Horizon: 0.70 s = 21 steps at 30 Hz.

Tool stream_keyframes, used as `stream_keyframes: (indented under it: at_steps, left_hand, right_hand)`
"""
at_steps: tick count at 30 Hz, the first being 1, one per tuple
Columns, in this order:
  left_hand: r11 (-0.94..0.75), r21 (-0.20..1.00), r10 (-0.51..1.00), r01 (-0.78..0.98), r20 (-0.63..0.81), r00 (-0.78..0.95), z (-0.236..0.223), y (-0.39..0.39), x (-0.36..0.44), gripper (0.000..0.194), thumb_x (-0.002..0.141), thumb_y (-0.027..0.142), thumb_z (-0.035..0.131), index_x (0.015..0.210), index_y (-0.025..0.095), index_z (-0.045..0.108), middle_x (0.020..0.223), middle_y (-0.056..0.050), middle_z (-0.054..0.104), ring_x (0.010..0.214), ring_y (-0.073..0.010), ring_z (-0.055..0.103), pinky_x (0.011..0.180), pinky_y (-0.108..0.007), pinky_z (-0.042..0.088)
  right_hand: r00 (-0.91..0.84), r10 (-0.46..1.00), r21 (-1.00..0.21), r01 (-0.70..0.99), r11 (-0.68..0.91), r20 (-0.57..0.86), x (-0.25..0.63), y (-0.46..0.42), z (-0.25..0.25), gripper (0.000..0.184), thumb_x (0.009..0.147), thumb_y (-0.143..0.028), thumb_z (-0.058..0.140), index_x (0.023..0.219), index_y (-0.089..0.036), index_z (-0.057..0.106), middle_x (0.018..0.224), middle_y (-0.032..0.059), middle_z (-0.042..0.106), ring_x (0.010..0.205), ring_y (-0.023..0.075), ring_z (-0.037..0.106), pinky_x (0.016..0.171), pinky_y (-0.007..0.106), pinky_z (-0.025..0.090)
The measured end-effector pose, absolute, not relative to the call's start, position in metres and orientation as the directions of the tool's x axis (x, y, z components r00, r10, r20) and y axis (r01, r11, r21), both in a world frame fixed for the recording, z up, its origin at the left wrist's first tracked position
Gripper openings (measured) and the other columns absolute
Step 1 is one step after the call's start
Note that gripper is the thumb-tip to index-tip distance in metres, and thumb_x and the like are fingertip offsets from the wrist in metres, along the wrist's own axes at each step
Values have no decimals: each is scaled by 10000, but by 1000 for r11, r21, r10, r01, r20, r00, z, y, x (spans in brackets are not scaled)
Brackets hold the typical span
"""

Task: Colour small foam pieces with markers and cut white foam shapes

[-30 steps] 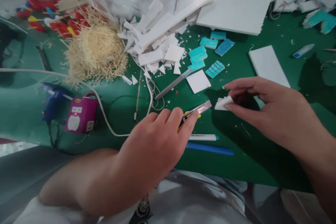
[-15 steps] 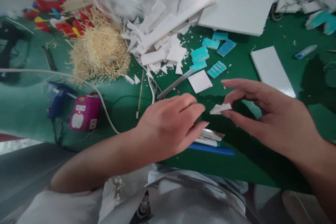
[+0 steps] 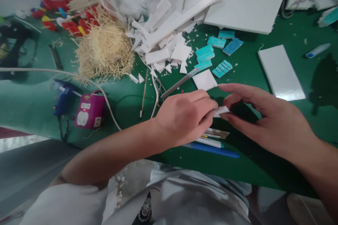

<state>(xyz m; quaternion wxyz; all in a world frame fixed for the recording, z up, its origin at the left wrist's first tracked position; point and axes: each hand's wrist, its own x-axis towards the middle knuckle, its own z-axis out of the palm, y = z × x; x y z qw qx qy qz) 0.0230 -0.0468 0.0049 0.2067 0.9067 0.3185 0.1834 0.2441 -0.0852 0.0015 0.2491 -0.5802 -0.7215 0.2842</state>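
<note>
Between my two hands is a small piece of white foam board. My right hand pinches its right end between thumb and fingertips. The fingers of my left hand are closed at its left end, hiding that part. Just below my left hand lies a utility knife with its blade bared, its handle mostly covered by the hand. Beside it are a white marker and a blue pen-like stick. A white foam square lies just beyond my hands.
White foam scraps are heaped behind, near straw-like sticks. Blue-painted pieces lie mid-table. A white foam rectangle is at right. A blue glue gun, purple power adapter and white cable occupy the left.
My left hand has put the utility knife down beside the marker, then moved right and closed on the foam piece. My right hand keeps its pinch on the piece.
</note>
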Motion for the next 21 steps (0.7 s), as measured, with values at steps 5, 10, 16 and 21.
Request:
stream_keyframes:
  at_steps: [5,10,16,21]
  left_hand:
    - [-778,287,623,559,233,747,11,-48,26,300,1025,164,464,924,175,747,888,-16,750,786,-131,715,693,-241,530]
    - [-645,61,764,762,31,644,33,-34,21,410,1095,224,353,991,191,748,1020,-36,763,867,-172,721,721,-292,515]
    - [-307,-67,938,949,149,313,37,4,-5,206,1010,344,569,987,241,747,994,-62,761,767,-219,663,620,-361,438]
    - [-420,-81,892,904,142,428,32,-5,-15,387,1090,411,440,991,231,768,790,-64,729,701,-227,661,619,-374,451]
  right_hand:
    - [-203,979,-723,677,136,-6,244,-88,5,444,891,-379,630,1327,-329,692,857,-16,754,730,173,721,601,303,553]
    - [-106,994,-692,716,96,29,245,-84,7,338,883,-327,676,1209,-300,760,815,-19,758,658,142,695,546,273,510]
    - [55,995,-634,774,12,86,256,-74,-1,301,851,-397,727,1135,-325,793,782,-41,747,621,141,660,567,285,521]
    - [42,977,-397,917,45,208,268,-67,-6,298,885,-352,681,1147,-268,797,877,19,782,750,192,716,691,351,593]
